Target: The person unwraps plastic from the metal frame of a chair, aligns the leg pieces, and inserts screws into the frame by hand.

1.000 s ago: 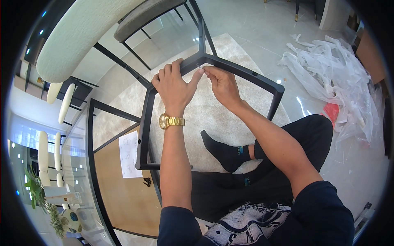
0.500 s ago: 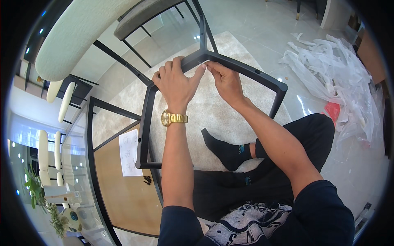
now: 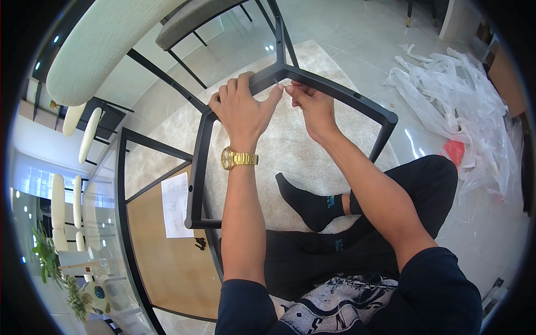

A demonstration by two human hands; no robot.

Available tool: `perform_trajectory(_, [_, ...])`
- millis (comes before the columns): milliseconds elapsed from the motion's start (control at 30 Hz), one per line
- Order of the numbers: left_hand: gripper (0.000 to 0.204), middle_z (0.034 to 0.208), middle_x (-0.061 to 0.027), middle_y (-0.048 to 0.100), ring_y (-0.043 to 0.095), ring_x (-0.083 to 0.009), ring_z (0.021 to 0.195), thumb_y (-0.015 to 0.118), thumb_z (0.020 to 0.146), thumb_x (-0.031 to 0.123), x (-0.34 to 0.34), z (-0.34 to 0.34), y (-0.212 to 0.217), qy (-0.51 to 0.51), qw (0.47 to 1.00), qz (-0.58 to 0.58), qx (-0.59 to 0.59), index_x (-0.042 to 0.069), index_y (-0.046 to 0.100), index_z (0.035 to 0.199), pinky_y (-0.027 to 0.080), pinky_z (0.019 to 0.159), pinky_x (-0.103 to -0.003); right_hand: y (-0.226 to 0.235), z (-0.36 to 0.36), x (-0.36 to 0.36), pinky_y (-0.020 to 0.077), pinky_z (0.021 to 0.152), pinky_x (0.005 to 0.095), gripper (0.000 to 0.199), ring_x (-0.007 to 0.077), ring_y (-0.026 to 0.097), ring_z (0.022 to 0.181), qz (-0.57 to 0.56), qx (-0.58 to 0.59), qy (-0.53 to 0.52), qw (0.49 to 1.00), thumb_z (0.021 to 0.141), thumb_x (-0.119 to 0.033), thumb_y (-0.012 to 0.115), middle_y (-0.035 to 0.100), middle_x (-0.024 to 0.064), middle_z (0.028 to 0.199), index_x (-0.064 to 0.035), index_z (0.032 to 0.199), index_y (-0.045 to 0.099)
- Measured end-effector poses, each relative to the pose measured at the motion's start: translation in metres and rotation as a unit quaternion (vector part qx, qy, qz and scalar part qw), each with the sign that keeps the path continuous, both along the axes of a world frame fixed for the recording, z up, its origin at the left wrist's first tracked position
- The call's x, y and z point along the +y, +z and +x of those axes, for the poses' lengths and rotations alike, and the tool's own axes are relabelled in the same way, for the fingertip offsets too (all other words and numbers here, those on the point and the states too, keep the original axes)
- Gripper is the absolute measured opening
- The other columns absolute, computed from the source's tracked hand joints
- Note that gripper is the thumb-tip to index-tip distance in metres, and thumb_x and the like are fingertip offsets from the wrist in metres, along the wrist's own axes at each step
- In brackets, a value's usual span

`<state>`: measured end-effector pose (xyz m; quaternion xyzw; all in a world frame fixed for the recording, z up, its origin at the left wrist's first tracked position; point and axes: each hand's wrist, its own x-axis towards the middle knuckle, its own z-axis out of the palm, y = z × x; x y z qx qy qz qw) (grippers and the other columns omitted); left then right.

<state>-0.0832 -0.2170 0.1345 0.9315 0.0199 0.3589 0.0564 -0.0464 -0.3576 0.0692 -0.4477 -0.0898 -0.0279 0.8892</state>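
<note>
A black metal frame (image 3: 340,92) with bent corners stands in front of me. My left hand (image 3: 241,114), wearing a gold watch (image 3: 240,158), has its fingers over the upper bar, left of the top corner. Its thumb reaches toward a small metal pin or bolt (image 3: 277,82) at the inner side of that corner; touching or just short, I cannot tell. Just right of it is my right hand (image 3: 315,111), fingers curled and thumb against the index finger. Whatever it pinches is too small to make out.
Left lies a brown panel (image 3: 167,268) in a black frame, bearing a white sheet (image 3: 176,205) and several black bolts (image 3: 200,243). Crumpled clear plastic (image 3: 452,100) covers the floor at right. A grey-cushioned seat (image 3: 195,22) stands ahead. My socked foot (image 3: 310,204) rests on the pale rug (image 3: 262,190).
My right hand has drawn slightly right, away from the left thumb and the corner, showing more of the small pin. The left hand stays on the bar.
</note>
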Motion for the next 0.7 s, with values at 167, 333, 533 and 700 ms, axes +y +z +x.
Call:
perform_trajectory(167, [0.068,0.099,-0.0078,0.067,0.060,-0.0255,0.096,0.068,0.080,0.068,-0.002,0.000,0.002,0.005,1.000,-0.006,0.007,0.012,0.069,0.118,0.032,0.100,-0.046,0.001,0.004,-0.003,0.0509,0.073,0.0280,0.013,0.0115,0.061,0.078,0.075,0.048,0.049,0.995,0.086,-0.004,0.077,0.067,0.0005,0.089,-0.0067,0.096,0.070])
perform_trajectory(333, [0.069,0.099,-0.0083,0.067,0.060,-0.0259,0.097,0.067,0.080,0.068,-0.004,0.000,0.002,0.002,1.000,-0.007,0.005,0.012,0.070,0.119,0.032,0.100,-0.046,0.006,0.004,-0.005,0.0533,0.076,0.0313,0.011,0.0136,0.064,0.081,0.116,0.082,0.069,0.987,0.088,-0.004,0.076,0.069,0.0013,0.091,-0.0083,0.096,0.070])
perform_trajectory(533, [0.068,0.100,-0.0077,0.066,0.060,-0.0256,0.099,0.067,0.080,0.069,-0.001,-0.001,-0.001,0.013,1.000,-0.001,0.004,0.012,0.070,0.119,0.032,0.100,-0.046,0.010,-0.005,-0.001,0.0546,0.078,0.0312,0.014,0.0150,0.065,0.077,-0.098,0.066,-0.042,0.992,0.094,-0.015,0.072,0.071,0.0061,0.087,-0.0014,0.097,0.072])
perform_trajectory(700, [0.070,0.098,-0.0072,0.065,0.059,-0.0247,0.097,0.067,0.081,0.070,0.000,0.002,-0.003,-0.004,1.000,0.018,-0.023,0.011,0.070,0.120,0.032,0.098,-0.046,-0.007,0.003,-0.010,0.0508,0.070,0.0363,0.017,0.0271,0.065,0.073,-0.334,-0.230,-0.216,0.888,0.097,-0.017,0.066,0.068,0.0134,0.084,0.0002,0.097,0.070])
